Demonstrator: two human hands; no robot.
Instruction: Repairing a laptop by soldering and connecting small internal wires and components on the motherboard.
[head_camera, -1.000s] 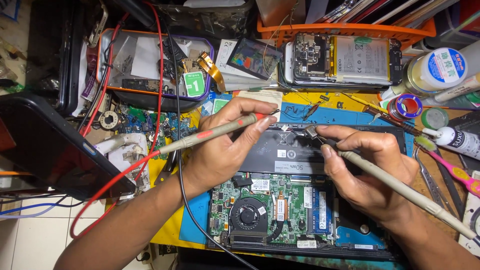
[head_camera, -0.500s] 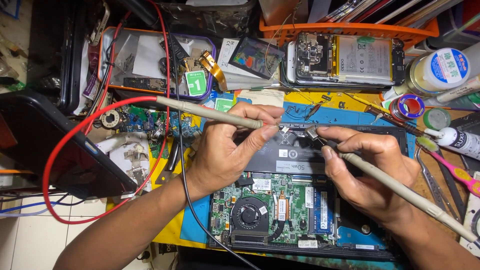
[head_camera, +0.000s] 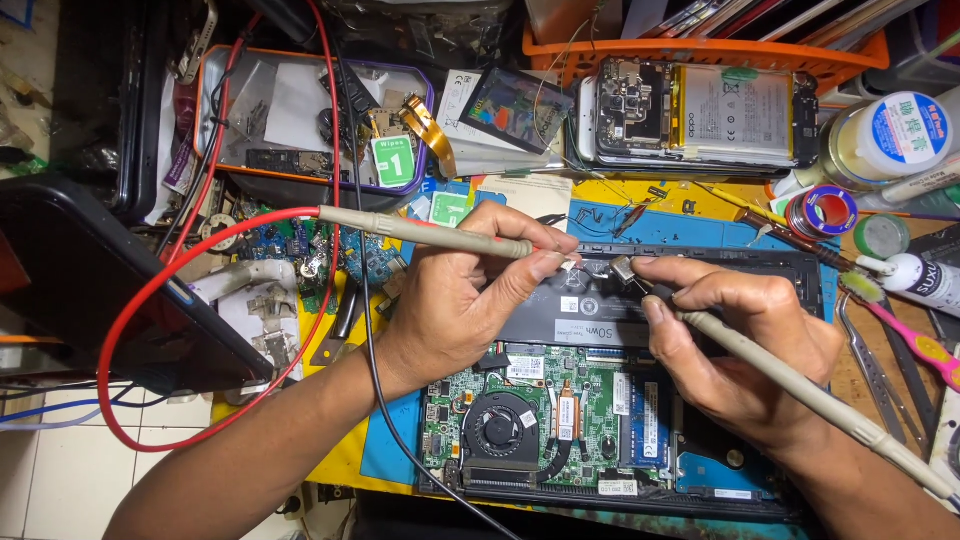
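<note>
Two beige probes (head_camera: 430, 231) (head_camera: 800, 385), tips on black battery (head_camera: 590, 310)

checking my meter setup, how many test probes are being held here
2. A beige probe with a red lead is in the left hand; another beige probe is in the right hand. Both tips meet over the opened laptop's black battery. None hidden that I can see.

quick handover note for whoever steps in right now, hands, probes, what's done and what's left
Left hand: pinches a grey probe with a red lead, tip at the upper edge of the black battery.
Right hand: holds a second grey probe, tip close beside the first.
Opened laptop lies on the blue mat, its green board and fan exposed.
Done: both tips placed on the battery edge.
Left: no meter in view, so no reading can be confirmed; the cover is off.
</note>
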